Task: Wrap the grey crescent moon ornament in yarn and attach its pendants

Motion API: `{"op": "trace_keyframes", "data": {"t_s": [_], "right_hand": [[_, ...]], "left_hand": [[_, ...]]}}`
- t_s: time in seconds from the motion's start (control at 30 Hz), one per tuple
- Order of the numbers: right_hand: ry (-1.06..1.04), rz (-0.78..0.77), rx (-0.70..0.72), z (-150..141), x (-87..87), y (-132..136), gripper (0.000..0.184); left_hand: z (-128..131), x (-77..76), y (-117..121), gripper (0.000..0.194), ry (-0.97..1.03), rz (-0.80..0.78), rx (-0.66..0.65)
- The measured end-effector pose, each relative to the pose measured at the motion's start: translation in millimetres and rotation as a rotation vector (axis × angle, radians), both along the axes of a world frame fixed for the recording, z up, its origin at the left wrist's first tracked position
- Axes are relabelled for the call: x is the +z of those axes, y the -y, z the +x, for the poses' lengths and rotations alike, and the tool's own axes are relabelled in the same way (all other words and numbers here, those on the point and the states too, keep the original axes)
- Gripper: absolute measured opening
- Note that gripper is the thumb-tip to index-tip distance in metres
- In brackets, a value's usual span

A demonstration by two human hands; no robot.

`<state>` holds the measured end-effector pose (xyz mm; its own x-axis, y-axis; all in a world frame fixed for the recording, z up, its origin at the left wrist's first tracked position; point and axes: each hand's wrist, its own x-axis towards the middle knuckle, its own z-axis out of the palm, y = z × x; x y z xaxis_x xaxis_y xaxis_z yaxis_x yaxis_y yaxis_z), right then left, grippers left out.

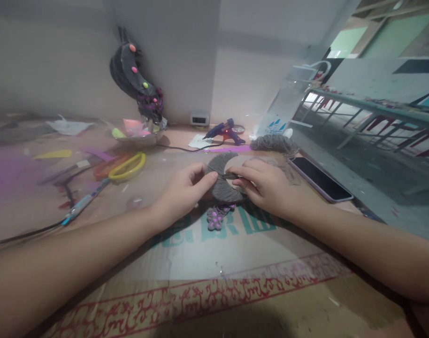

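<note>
A crescent wrapped in grey yarn (224, 191) lies in the middle of the work surface. My left hand (189, 190) grips its left edge, with the thumb on top and the fingers partly hidden behind. At the crescent's inner curve, my right hand (262, 183) is closed in a pinch on a grey strand of yarn. Below the crescent sits a small grey and purple flower-shaped piece (215, 219). A tangle of grey yarn (274, 143) rests behind my right hand, with loose strands trailing toward it.
At the back are a glue gun (223, 131) with a red light, a small digital clock (199, 119) and a bowl (140, 140) of colourful bits. Yellow-handled scissors (128, 168) lie left; a phone (322, 178) lies right. A dark crescent decoration (128, 70) is against the wall.
</note>
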<state>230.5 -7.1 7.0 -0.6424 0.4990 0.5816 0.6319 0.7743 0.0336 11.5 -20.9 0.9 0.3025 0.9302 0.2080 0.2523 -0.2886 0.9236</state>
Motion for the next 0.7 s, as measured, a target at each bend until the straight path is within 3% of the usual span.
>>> {"op": "trace_keyframes", "data": {"t_s": [0.4, 0.7], "right_hand": [[-0.078, -0.019, 0.032, 3.1, -3.7, -1.7, 0.029], [-0.011, 0.010, 0.004, 0.8, -1.4, 1.1, 0.029]], "left_hand": [[-0.3, -0.4, -0.4, 0.028, 0.022, -0.040, 0.016], [-1.1, -1.9, -0.2, 0.030, -0.025, 0.008, 0.031]]}}
